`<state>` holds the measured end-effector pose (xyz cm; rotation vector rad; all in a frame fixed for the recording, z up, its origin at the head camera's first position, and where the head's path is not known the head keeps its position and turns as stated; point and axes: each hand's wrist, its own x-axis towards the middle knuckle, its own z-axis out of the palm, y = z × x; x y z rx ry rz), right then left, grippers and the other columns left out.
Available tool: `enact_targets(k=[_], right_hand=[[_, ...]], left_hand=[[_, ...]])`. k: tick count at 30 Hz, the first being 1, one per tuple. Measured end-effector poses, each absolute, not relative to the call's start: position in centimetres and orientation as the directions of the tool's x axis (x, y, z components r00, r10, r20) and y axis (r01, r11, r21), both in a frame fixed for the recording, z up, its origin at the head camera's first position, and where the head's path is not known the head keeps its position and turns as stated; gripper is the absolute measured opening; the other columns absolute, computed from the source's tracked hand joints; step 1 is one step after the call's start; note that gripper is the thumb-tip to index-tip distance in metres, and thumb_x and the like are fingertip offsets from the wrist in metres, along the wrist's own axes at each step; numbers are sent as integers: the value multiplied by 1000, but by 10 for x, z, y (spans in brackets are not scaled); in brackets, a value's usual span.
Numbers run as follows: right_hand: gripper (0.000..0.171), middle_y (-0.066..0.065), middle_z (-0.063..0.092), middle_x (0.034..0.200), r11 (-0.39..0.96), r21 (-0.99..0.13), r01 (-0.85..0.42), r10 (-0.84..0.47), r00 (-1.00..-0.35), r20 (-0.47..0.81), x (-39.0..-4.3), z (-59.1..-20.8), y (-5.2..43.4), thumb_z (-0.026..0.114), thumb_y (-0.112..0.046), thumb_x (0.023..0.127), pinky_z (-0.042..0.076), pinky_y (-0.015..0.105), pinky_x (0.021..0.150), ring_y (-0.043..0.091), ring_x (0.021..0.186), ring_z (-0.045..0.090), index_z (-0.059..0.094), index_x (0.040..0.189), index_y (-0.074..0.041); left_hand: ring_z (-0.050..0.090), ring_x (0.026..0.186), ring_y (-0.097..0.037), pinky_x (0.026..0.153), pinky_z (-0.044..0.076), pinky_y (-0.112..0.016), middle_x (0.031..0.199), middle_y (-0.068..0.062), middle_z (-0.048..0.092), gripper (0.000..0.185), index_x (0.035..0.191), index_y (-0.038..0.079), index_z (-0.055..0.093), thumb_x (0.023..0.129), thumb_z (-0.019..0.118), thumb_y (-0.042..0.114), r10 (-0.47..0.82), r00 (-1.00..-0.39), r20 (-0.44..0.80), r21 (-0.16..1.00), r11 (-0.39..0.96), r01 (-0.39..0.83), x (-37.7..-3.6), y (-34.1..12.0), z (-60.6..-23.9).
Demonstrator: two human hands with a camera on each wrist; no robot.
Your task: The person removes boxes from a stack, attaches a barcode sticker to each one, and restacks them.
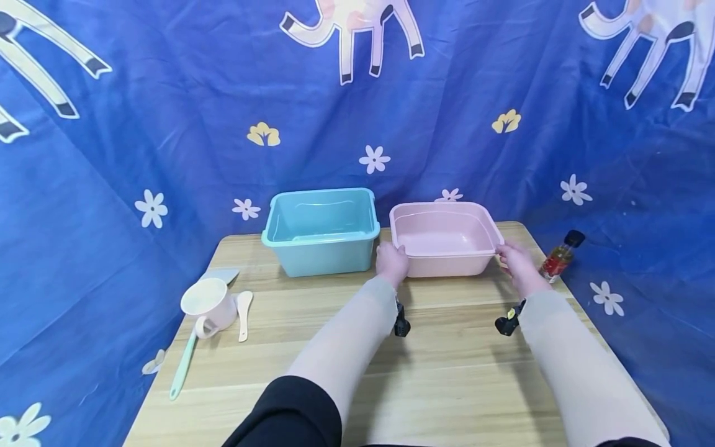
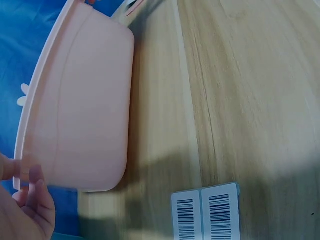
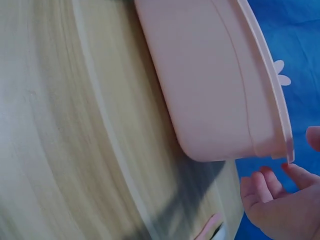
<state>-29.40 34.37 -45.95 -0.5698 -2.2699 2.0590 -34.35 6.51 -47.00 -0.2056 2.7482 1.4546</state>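
I have both hands at the pale pink rectangular plastic basin [image 1: 445, 238], which sits on the light wooden table [image 1: 436, 385] toward its far edge. My left hand [image 1: 393, 263] is at the basin's near left corner; in the left wrist view its fingers [image 2: 36, 192] curl up against the rim there, with the thumb tip on the rim's upper side, so I record it as pinching the rim. My right hand [image 1: 518, 263] is at the near right corner. In the right wrist view its fingers [image 3: 265, 182] are loosely bent just under the rim, and a fingertip sits close to the rim's corner; I cannot tell whether it is touching or closed on it. The basin's underside appears raised off the wood in both wrist views, though blur prevents certainty.

Just left of my left hand stands a teal rectangular plastic tub [image 1: 321, 230], close beside the basin; I cannot confirm contact. Just right of my right hand stands a small clear glass bottle with a black cap and reddish contents [image 1: 558, 257], near the table's edge. Well to the left of both hands are a pale pink mug [image 1: 209, 306], a cream plastic spoon [image 1: 243, 313] beside it, and a mint-handled utensil [image 1: 183, 366] partly under the mug. Two barcode stickers [image 2: 206, 212] are on the table surface. A blue flower-printed cloth [image 1: 167, 124] hangs behind.
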Motion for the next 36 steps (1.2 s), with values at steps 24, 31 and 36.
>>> enact_targets(k=[24,31,36], right_hand=[[49,17,47,136,78,-987,141,678,-733,-51,-298,-456,303,40,-23,101,35,33,105,25,124,45,39,144,0],[7,1,52,84,123,-991,-42,606,-788,109,-279,-451,235,51,-8,96,40,22,68,9,73,49,54,98,-2],[17,14,63,83,44,-989,144,214,-968,-132,-265,-480,196,48,-4,98,53,25,64,14,67,60,55,105,11]], left_hand=[[58,86,-24,79,50,-40,95,-8,59,27,102,7,59,105,45,30,-62,-998,-25,856,514,-53,-329,28,-480],[59,76,-22,71,51,-37,85,-6,61,12,98,7,63,99,55,16,-57,-998,-37,889,454,-59,-306,-5,-498],[60,75,-21,72,53,-37,86,-9,65,14,97,-2,67,89,58,5,-30,-988,-153,872,466,-149,-295,-20,-507]])
